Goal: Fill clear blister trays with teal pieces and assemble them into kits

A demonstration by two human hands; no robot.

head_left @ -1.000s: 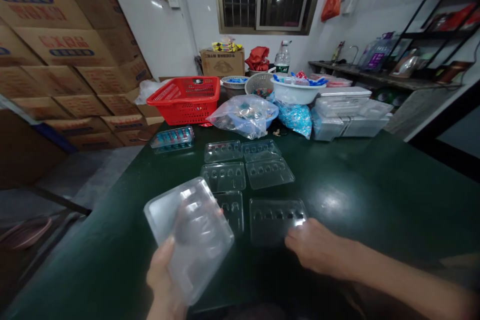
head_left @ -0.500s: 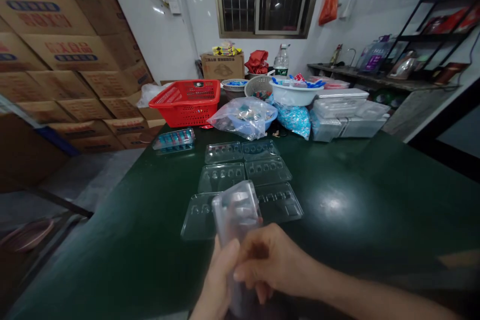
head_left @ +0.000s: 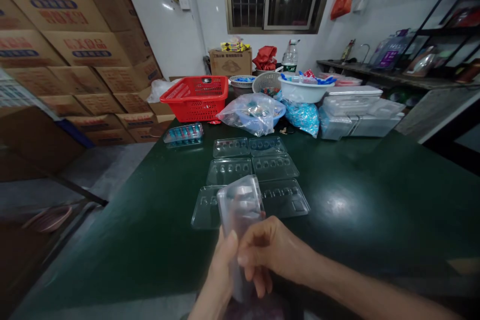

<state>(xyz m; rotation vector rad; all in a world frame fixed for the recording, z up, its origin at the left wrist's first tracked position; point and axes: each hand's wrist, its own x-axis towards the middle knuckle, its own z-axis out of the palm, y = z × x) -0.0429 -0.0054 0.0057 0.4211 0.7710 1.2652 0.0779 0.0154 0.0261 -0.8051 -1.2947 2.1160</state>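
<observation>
A stack of clear plastic blister trays (head_left: 242, 200) is tilted up near the table's front, with my left hand (head_left: 221, 265) wrapped around its left side. My right hand (head_left: 268, 255) is at the stack's right edge, thumb and forefinger pinched together there; the exact grip is slightly blurred. Just beyond the stack, single clear trays lie flat in two columns, among them a near left tray (head_left: 204, 210), a near right tray (head_left: 285, 197) and a far left tray (head_left: 230, 148). The held stack covers part of the near left tray.
The green table (head_left: 360, 240) carries a filled tray pack (head_left: 183, 133) at left. Along the back stand a red basket (head_left: 198, 100), a plastic bag over a blue bowl (head_left: 251, 112), a white basin (head_left: 305, 91) and stacked clear containers (head_left: 352, 110). Cartons (head_left: 86, 50) are piled at left.
A tray was set down at the near right and moved up beside the others. The near left tray shifted left. My right hand left the table and came to the stack, which my left hand turned more upright.
</observation>
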